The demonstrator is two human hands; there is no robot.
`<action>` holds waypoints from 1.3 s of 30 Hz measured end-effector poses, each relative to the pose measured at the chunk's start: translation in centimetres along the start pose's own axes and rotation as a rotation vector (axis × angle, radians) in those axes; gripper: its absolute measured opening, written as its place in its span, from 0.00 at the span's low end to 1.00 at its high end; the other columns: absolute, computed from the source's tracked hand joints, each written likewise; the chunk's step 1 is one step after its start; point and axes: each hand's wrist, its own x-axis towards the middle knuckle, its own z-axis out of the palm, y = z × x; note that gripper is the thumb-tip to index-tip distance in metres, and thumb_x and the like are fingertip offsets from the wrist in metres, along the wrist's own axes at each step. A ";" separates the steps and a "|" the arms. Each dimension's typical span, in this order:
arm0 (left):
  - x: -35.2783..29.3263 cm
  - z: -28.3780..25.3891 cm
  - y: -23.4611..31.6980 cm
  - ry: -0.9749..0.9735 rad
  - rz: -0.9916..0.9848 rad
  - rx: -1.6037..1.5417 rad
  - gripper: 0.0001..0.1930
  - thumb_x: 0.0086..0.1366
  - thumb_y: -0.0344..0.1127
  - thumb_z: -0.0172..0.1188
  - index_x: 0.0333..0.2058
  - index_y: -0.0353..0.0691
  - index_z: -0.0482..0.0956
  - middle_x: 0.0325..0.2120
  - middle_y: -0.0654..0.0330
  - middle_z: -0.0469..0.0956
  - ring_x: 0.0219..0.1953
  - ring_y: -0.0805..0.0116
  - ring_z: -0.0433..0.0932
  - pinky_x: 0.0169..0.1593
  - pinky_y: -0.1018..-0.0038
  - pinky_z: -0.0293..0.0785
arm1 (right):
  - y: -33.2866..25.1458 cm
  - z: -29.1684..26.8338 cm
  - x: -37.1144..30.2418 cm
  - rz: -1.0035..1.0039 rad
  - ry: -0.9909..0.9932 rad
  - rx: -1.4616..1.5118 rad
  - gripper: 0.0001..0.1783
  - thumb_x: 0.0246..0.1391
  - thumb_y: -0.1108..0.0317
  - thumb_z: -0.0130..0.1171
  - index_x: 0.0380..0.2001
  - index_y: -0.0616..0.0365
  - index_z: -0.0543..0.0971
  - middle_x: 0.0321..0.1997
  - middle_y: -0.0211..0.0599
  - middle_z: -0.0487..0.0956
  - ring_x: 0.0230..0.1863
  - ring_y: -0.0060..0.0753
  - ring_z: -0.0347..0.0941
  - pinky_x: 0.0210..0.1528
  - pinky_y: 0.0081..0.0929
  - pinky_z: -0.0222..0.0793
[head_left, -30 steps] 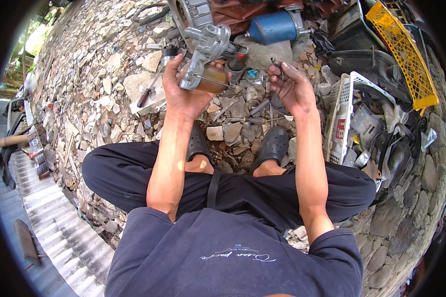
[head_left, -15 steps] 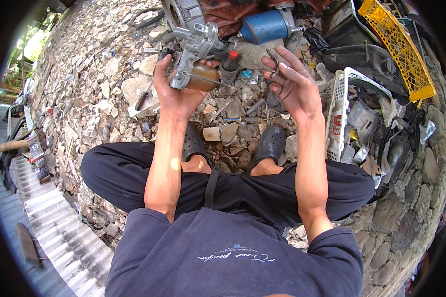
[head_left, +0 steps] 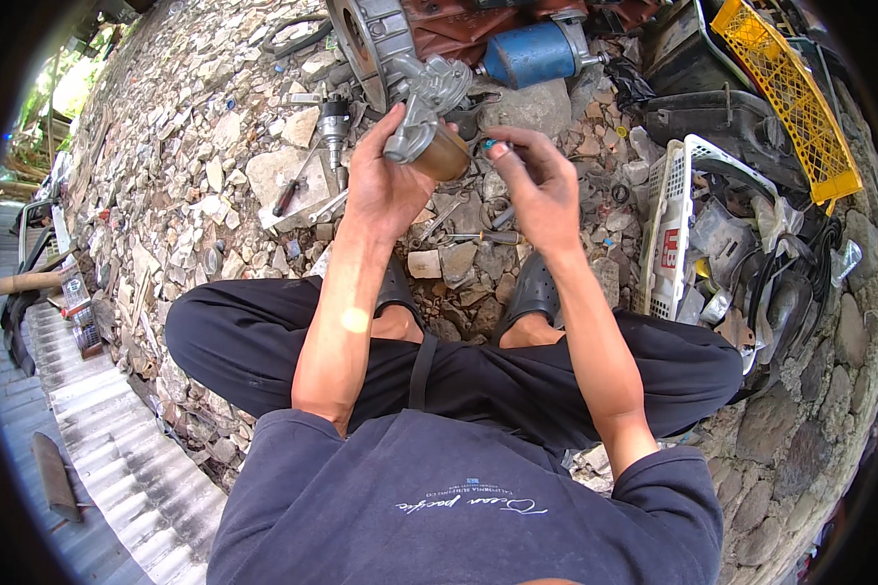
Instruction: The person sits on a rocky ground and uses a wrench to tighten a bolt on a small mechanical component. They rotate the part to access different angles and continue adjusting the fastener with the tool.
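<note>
Metal unit (head_left: 433,90), gripped by the left hand (head_left: 384,191) above the stony ground (head_left: 193,168), looks heavy and stiff; best held by its casting (head_left: 418,133) (amber bowl (head_left: 443,156) perhaps fragile). Right hand (head_left: 542,193) is curled beside it, contents unclear.

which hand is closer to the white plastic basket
Right. The right hand is left of the white plastic basket, not touching it; the left hand is farther left, holding the metal housing with an amber bowl.
</note>
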 end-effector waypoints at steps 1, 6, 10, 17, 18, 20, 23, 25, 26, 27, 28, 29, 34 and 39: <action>0.2 0.0 -0.2 -0.002 -0.007 0.018 0.15 0.70 0.42 0.51 0.45 0.37 0.75 0.37 0.57 0.80 0.44 0.63 0.78 0.55 0.63 0.71 | 0.0 0.3 -0.1 -0.130 0.010 -0.119 0.10 0.56 0.75 0.59 0.42 0.61 0.81 0.36 0.36 0.79 0.38 0.28 0.77 0.41 0.24 0.71; 0.7 -0.7 -1.2 0.024 -0.030 0.044 0.14 0.72 0.43 0.48 0.45 0.41 0.73 0.38 0.63 0.80 0.43 0.68 0.79 0.52 0.63 0.73 | -1.1 1.0 -0.6 -0.390 -0.003 -0.264 0.09 0.54 0.79 0.57 0.39 0.61 0.81 0.35 0.43 0.79 0.37 0.37 0.78 0.40 0.29 0.72; 0.9 0.4 -2.2 0.187 0.026 0.126 0.16 0.74 0.45 0.44 0.45 0.38 0.72 0.37 0.57 0.79 0.36 0.66 0.81 0.45 0.64 0.78 | -1.1 1.7 -1.0 -0.209 0.006 -0.064 0.09 0.56 0.79 0.55 0.39 0.62 0.80 0.35 0.43 0.81 0.36 0.35 0.80 0.40 0.29 0.73; 0.6 1.0 -3.4 0.465 0.065 0.347 0.18 0.74 0.44 0.43 0.47 0.34 0.71 0.36 0.57 0.78 0.37 0.67 0.79 0.44 0.71 0.76 | -1.1 2.2 -1.3 -0.027 -0.027 -0.186 0.13 0.58 0.75 0.59 0.46 0.64 0.79 0.37 0.38 0.83 0.35 0.21 0.77 0.39 0.21 0.73; 0.7 1.0 -3.5 0.487 0.081 0.355 0.17 0.73 0.43 0.43 0.47 0.34 0.71 0.36 0.57 0.78 0.37 0.67 0.78 0.44 0.70 0.76 | -1.0 2.3 -1.4 -0.044 -0.025 -0.209 0.13 0.57 0.74 0.60 0.46 0.63 0.80 0.36 0.38 0.83 0.34 0.21 0.77 0.38 0.21 0.73; 0.9 0.7 -4.0 0.530 0.113 0.371 0.17 0.73 0.41 0.44 0.46 0.33 0.71 0.37 0.57 0.78 0.38 0.68 0.78 0.45 0.70 0.74 | -0.9 2.4 -1.3 -0.085 -0.019 -0.254 0.13 0.55 0.74 0.61 0.45 0.63 0.81 0.36 0.41 0.83 0.34 0.27 0.79 0.37 0.24 0.73; 1.2 0.1 -4.6 0.501 0.237 0.336 0.16 0.72 0.39 0.44 0.46 0.32 0.72 0.38 0.56 0.78 0.39 0.68 0.77 0.46 0.68 0.73 | -1.2 2.4 -1.1 -0.128 -0.009 -0.308 0.12 0.53 0.76 0.61 0.41 0.64 0.81 0.36 0.46 0.82 0.36 0.40 0.81 0.39 0.30 0.74; 1.7 -1.0 -4.9 0.536 0.261 0.350 0.15 0.71 0.39 0.46 0.47 0.32 0.70 0.38 0.56 0.77 0.39 0.68 0.76 0.47 0.68 0.71 | -1.5 2.4 -1.2 -0.113 -0.003 -0.325 0.12 0.52 0.76 0.61 0.41 0.65 0.81 0.35 0.47 0.82 0.35 0.44 0.81 0.39 0.31 0.74; 1.8 -1.0 -4.9 0.551 0.270 0.358 0.15 0.70 0.38 0.47 0.47 0.32 0.68 0.38 0.55 0.76 0.40 0.68 0.76 0.47 0.68 0.71 | -1.4 2.4 -1.1 -0.167 0.010 -0.351 0.11 0.51 0.76 0.61 0.40 0.65 0.81 0.34 0.46 0.82 0.35 0.44 0.80 0.39 0.32 0.74; 1.8 -1.0 -5.0 0.545 0.296 0.407 0.15 0.70 0.39 0.47 0.47 0.32 0.63 0.40 0.54 0.73 0.41 0.68 0.73 0.48 0.69 0.69 | -1.1 2.4 -1.0 -0.221 0.022 -0.376 0.11 0.51 0.76 0.62 0.39 0.65 0.81 0.34 0.46 0.82 0.35 0.44 0.80 0.39 0.33 0.74; 1.7 -0.9 -5.2 0.538 0.322 0.455 0.16 0.70 0.40 0.48 0.46 0.33 0.58 0.41 0.53 0.70 0.43 0.68 0.70 0.48 0.69 0.68 | -0.8 2.3 -1.0 -0.276 0.035 -0.401 0.10 0.50 0.76 0.62 0.38 0.65 0.81 0.34 0.45 0.82 0.34 0.45 0.80 0.38 0.33 0.74; 1.6 -0.6 -5.3 0.533 0.347 0.505 0.18 0.70 0.41 0.48 0.46 0.34 0.53 0.42 0.51 0.66 0.45 0.68 0.67 0.49 0.70 0.66 | -0.7 2.3 -0.9 -0.322 0.048 -0.442 0.10 0.50 0.76 0.63 0.37 0.64 0.81 0.34 0.45 0.82 0.34 0.45 0.79 0.38 0.34 0.73; 1.4 -0.7 -5.8 0.570 0.446 0.600 0.20 0.70 0.40 0.48 0.47 0.31 0.53 0.41 0.52 0.67 0.43 0.68 0.68 0.50 0.71 0.64 | -0.2 2.4 -0.8 -0.412 0.070 -0.526 0.10 0.48 0.76 0.65 0.36 0.61 0.80 0.34 0.43 0.81 0.35 0.45 0.77 0.38 0.36 0.71; 1.0 -0.1 -5.9 0.529 0.519 0.675 0.20 0.71 0.40 0.48 0.48 0.30 0.52 0.38 0.52 0.67 0.39 0.71 0.67 0.46 0.73 0.65 | 0.3 2.3 -0.8 -0.476 0.072 -0.606 0.11 0.47 0.75 0.65 0.37 0.61 0.79 0.34 0.41 0.81 0.35 0.45 0.76 0.38 0.37 0.70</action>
